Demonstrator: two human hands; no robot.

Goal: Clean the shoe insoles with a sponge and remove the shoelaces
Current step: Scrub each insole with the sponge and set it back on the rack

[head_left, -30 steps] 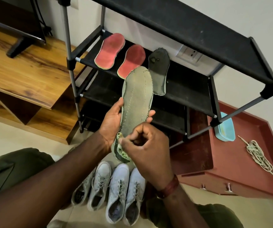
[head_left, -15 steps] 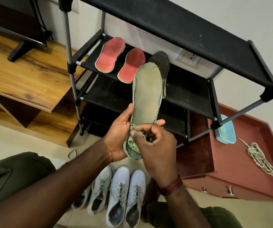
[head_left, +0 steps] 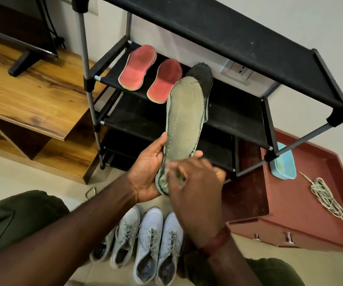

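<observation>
My left hand (head_left: 148, 168) grips the heel end of a grey-green insole (head_left: 184, 120) and holds it upright in front of the rack. My right hand (head_left: 197, 182), blurred by motion, has its fingers curled over the insole's heel and pinches a small green sponge (head_left: 163, 182) against it. Two red insoles (head_left: 137, 68) (head_left: 165, 80) and a dark insole (head_left: 202, 76) lie on the rack's middle shelf. Several white laced shoes (head_left: 150, 244) stand on the floor below my hands. A bundle of removed shoelaces (head_left: 325, 200) lies on the red cabinet.
The black shoe rack (head_left: 228, 34) stands against the wall. To its right is a low red cabinet (head_left: 300, 213) with a light blue tub (head_left: 283, 164) on it. A wooden TV unit (head_left: 32, 89) is at left. My knees frame the shoes.
The insole has risen and tilted toward the rack, now covering part of the dark insole. My right hand has shifted across the heel with the sponge and is blurred.
</observation>
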